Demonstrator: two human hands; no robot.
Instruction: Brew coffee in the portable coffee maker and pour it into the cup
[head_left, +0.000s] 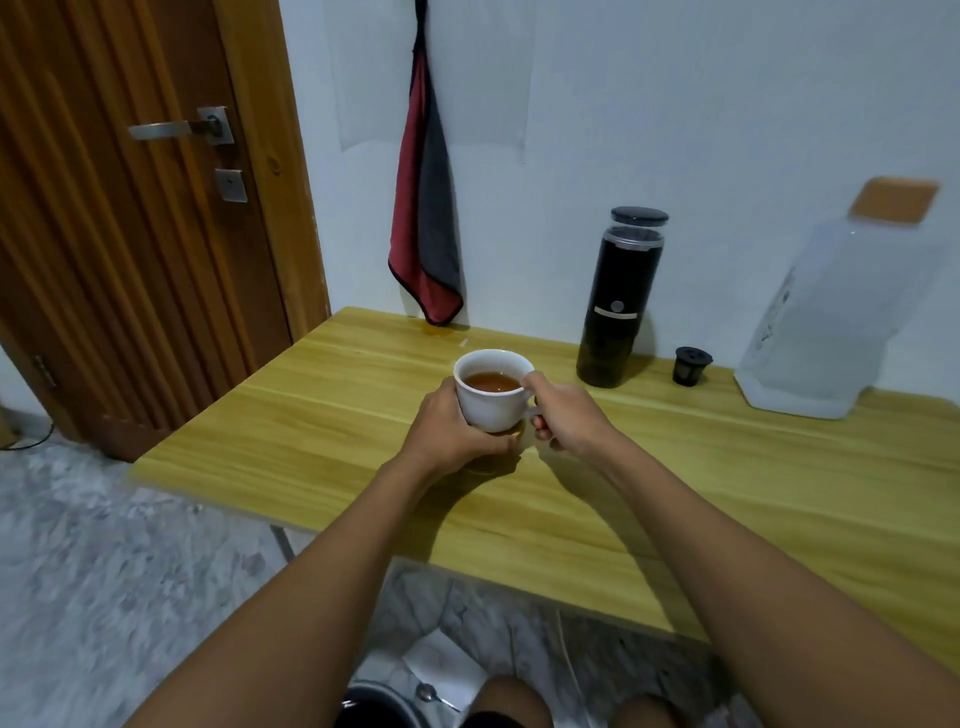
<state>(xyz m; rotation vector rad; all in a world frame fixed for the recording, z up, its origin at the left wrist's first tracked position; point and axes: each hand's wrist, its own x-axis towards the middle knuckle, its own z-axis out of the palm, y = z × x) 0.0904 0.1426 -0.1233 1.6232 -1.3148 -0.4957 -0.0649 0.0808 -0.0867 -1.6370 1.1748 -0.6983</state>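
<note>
My left hand (449, 428) cups the white cup (493, 392) of brown coffee at table (311, 415) centre; my right hand (563, 415) pinches its handle. The black coffee maker (618, 306) stands at two o'clock.

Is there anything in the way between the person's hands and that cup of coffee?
No. Both hands are already on the cup: the left hand cups its side and the right hand grips its handle side.
</note>
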